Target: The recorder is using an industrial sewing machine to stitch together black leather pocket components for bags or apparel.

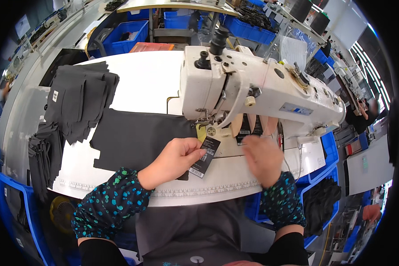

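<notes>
Clearly, the black label lies just right of the left hand, its near long side under the thumb, and that hand is the nearer one. Its long axis slants from far right to near left, at the right edge of a dark cloth panel, on the person's side of the sewing machine's foot. The left thumb and forefinger pinch the label; beside them, a yellow slip reaches toward the foot. The right hand is well apart, farther right; it is blurred, so I cannot tell whether its fingers hold anything. Counted: one machine, one panel, one label at the left fingers, one yellow slip, two cloth piles at the left, and at least two dark tags just beyond the right fingers.
</notes>
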A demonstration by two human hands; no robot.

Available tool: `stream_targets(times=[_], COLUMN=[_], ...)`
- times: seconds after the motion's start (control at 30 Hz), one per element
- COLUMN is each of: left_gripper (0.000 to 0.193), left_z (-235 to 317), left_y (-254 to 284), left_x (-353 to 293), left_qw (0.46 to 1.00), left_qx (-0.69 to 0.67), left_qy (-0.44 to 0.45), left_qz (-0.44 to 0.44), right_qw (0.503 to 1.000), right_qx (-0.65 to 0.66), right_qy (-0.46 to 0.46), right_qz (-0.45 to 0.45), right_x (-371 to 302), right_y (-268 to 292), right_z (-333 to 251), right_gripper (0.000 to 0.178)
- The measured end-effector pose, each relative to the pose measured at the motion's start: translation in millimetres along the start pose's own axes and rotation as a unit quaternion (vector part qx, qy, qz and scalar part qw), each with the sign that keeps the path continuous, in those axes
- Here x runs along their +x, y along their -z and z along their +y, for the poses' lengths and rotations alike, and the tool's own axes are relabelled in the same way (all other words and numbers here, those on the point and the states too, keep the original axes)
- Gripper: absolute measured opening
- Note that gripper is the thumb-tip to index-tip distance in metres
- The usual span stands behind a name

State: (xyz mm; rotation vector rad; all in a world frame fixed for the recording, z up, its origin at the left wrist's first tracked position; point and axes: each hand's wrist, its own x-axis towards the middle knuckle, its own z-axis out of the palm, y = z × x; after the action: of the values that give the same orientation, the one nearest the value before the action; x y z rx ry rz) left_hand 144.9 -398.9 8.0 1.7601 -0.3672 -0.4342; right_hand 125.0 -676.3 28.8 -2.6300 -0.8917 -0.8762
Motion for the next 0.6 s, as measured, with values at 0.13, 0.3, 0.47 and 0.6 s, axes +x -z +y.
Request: stream_targets(times=[0.13,0.3,0.47,0.6], left_gripper=[0.015,0.011,0.011,0.013], left_z=[4,6,1,13], left_y=[-3,0,6,6], left_x=[2,0,-1,-5], left_qw=[0.999,0.99,0.974,0.954], left_qx=[-0.04,-0.129,-0.187,-0.22], left_qy=[0.002,0.012,0.036,0.125], left_qz=[-0.014,-0.051,-0.126,-0.159], right_qw=[0.996,0.996,0.997,0.998], right_qx=[-0.059,-0.011,-0.007,-0.038], right_qy=[-0.065,-0.082,-0.074,0.038], right_qz=[-0.013,-0.024,-0.025,-0.02], right_x=[-5,-11,-7,-2], right_y=[0,-1,10,20], right_z=[51,61,51,-4], right_gripper=[0.025,0.019,0.016,0.023])
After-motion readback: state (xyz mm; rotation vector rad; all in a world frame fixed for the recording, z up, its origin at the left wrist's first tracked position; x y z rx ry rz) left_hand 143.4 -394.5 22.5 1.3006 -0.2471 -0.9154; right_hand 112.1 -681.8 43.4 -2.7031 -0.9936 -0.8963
